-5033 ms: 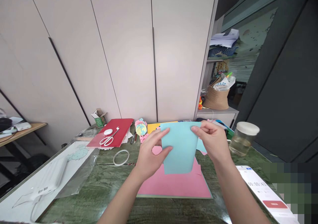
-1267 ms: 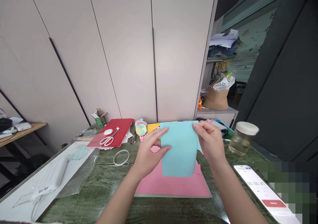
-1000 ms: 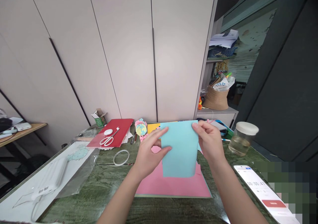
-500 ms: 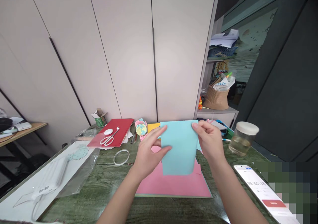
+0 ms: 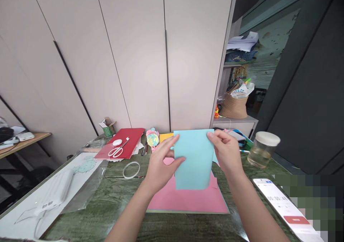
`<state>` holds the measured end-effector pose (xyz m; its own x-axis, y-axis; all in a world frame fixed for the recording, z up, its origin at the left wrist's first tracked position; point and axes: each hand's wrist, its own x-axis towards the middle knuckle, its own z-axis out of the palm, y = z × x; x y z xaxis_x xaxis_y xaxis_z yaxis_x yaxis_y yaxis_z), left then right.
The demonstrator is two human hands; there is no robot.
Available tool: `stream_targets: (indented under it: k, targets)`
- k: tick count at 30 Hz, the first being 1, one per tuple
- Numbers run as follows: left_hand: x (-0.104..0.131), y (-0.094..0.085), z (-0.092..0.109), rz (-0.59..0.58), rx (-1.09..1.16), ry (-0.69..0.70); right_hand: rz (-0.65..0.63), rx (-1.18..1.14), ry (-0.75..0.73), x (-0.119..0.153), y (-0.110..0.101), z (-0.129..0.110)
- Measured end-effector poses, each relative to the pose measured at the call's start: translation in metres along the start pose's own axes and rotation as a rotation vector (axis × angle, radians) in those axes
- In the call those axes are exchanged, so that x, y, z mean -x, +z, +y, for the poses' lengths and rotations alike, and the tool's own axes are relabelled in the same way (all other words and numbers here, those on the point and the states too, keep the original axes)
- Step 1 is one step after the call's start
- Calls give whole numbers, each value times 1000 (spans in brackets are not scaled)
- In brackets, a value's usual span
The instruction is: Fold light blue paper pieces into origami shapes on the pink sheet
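Note:
A light blue sheet of paper (image 5: 192, 159) is held upright in front of me, above the table. My left hand (image 5: 162, 165) grips its left edge, with the thumb on the near face and the other fingers partly behind it. At the top right corner my right hand (image 5: 227, 149) pinches the sheet between thumb and fingers. Under the blue paper lies a pink sheet (image 5: 188, 202) flat on the green table. Part of the pink sheet is hidden behind the blue one.
White scissors (image 5: 116, 151) and a round white object (image 5: 117, 142) lie on a red folder (image 5: 131, 138). A clear ring (image 5: 131, 170) is left of my left hand. To the right stand a lidded jar (image 5: 262, 150) and a phone (image 5: 285, 206) showing a timer.
Almost nothing differs. Both hands keep hold of the light blue paper, which has shifted only very slightly.

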<state>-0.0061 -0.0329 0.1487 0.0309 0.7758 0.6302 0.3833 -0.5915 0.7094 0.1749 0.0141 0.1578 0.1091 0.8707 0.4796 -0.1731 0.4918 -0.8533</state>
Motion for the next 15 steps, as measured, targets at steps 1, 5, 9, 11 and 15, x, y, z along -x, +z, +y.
stream_targets:
  k: [1,5,9,11,15]
  targets:
    - [0,0,0,-4,-7,3,-6,3,3,0,0,0]
    - [0,0,-2,-2,-50,33,-20,9,7,-1,-1,-1]
    - [0,1,-3,4,-84,62,-14,13,7,0,-1,-1]
    - [0,1,-2,7,-94,74,-4,17,3,0,-1,-1]
    - [1,1,-2,20,-126,120,0,28,-3,0,0,-2]
